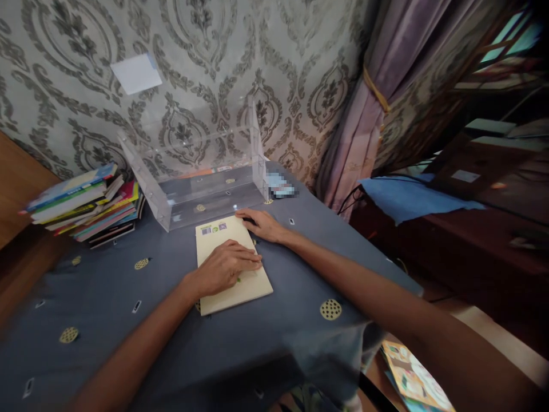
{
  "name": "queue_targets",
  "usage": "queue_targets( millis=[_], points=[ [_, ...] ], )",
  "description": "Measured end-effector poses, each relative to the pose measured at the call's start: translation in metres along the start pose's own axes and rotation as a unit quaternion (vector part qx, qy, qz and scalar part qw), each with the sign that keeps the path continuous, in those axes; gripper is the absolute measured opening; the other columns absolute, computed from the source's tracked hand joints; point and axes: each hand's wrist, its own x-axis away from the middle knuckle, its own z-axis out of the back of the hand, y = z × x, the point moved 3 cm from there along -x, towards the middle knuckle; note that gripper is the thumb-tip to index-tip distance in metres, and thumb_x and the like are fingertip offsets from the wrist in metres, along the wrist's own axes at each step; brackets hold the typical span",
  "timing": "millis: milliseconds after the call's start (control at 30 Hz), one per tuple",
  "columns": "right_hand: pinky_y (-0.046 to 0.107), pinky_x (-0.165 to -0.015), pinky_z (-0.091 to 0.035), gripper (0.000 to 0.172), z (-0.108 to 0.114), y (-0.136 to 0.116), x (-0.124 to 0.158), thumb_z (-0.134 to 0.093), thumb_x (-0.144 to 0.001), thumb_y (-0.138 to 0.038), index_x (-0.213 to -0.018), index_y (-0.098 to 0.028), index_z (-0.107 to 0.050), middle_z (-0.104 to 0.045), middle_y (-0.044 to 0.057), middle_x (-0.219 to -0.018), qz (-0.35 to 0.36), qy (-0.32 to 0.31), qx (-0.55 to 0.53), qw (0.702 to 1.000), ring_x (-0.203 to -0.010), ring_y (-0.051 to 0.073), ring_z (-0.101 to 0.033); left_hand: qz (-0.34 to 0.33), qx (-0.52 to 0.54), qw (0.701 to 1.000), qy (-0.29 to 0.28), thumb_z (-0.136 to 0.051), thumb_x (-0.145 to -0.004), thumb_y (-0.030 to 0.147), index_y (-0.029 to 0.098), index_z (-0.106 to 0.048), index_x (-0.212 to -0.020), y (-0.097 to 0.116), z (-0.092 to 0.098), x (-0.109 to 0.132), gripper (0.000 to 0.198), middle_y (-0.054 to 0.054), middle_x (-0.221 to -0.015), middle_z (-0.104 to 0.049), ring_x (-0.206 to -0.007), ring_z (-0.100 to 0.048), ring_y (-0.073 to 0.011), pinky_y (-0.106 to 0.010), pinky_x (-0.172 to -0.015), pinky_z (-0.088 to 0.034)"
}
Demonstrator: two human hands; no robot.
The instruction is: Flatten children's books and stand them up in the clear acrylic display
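Resting left hand (223, 266) with fingers together on the book (246, 283), in from the near edge of the table (295, 280); touching its far right corner with right hand (265, 226), cannot tell if fingers clamped; facing stacked books (92, 203) at far left, clear rack (258, 163) by far edge

The book (246, 284) lies on the table (295, 312) under the left hand (225, 266), the right hand (266, 226) at its far right corner. Behind it, near the wall (295, 74), stands the rack (258, 164). I see the book pile (92, 200) left of that, the curtain (351, 151) off to the right.
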Motion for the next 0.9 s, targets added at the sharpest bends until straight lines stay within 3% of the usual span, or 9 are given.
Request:
queue_targets(
  millis=[300, 567, 700, 800, 900],
  points=[
    [0.041, -0.108, -0.047, 0.039, -0.001, -0.003, 0.000, -0.048, -0.094, -0.018, -0.133, -0.016, -0.057, -0.063, 0.011, -0.138, -0.003, -0.013, 0.004, 1.000, -0.127, 0.022, -0.060, -0.003, 0.015, 1.000, -0.014, -0.041, -0.082, -0.003, 0.025, -0.063, -0.130, 0.036, -0.011, 0.020, 0.059, -0.001, -0.133, -0.067, -0.132, -0.056, -0.0195, -0.041, -0.104, -0.040],
    [0.042, -0.107, -0.047, 0.040, -0.001, -0.004, 0.000, -0.047, -0.095, -0.021, -0.134, -0.016, -0.056, -0.064, 0.011, -0.137, 0.006, -0.014, 0.022, 1.000, -0.125, 0.023, -0.061, 0.018, -0.036, 0.999, -0.032, -0.037, -0.083, -0.004, 0.022, -0.053, -0.140, 0.053, -0.015, 0.028, 0.065, -0.005, -0.142, -0.060, -0.136, -0.049, -0.0205, -0.041, -0.103, -0.040],
    [0.049, -0.112, -0.040, 0.046, -0.005, -0.008, 0.003, -0.052, -0.097, -0.038, -0.138, -0.017, -0.053, -0.061, 0.013, -0.140, 0.032, -0.029, 0.102, 0.994, -0.130, 0.028, -0.056, 0.045, -0.106, 0.992, -0.042, -0.038, -0.092, 0.002, 0.015, -0.044, -0.145, 0.068, -0.016, 0.032, 0.054, -0.013, -0.131, -0.063, -0.124, -0.055, -0.0251, -0.042, -0.100, -0.041],
    [0.054, -0.117, -0.030, 0.053, -0.009, -0.009, 0.004, -0.055, -0.095, -0.046, -0.141, -0.019, -0.051, -0.054, 0.014, -0.148, 0.053, -0.041, 0.151, 0.986, -0.139, 0.030, -0.047, 0.053, -0.126, 0.989, -0.049, -0.039, -0.095, 0.006, 0.014, -0.040, -0.146, 0.077, -0.014, 0.039, 0.052, -0.012, -0.118, -0.065, -0.112, -0.059, -0.0250, -0.041, -0.096, -0.044],
    [0.054, -0.118, -0.027, 0.055, -0.010, -0.009, 0.005, -0.051, -0.097, -0.049, -0.142, -0.018, -0.050, -0.052, 0.015, -0.149, 0.060, -0.051, 0.169, 0.983, -0.142, 0.030, -0.044, 0.061, -0.137, 0.988, -0.034, -0.040, -0.093, 0.005, 0.012, -0.041, -0.145, 0.080, -0.010, 0.055, 0.052, -0.013, -0.119, -0.065, -0.112, -0.059, -0.0250, -0.040, -0.095, -0.045]
  ],
)
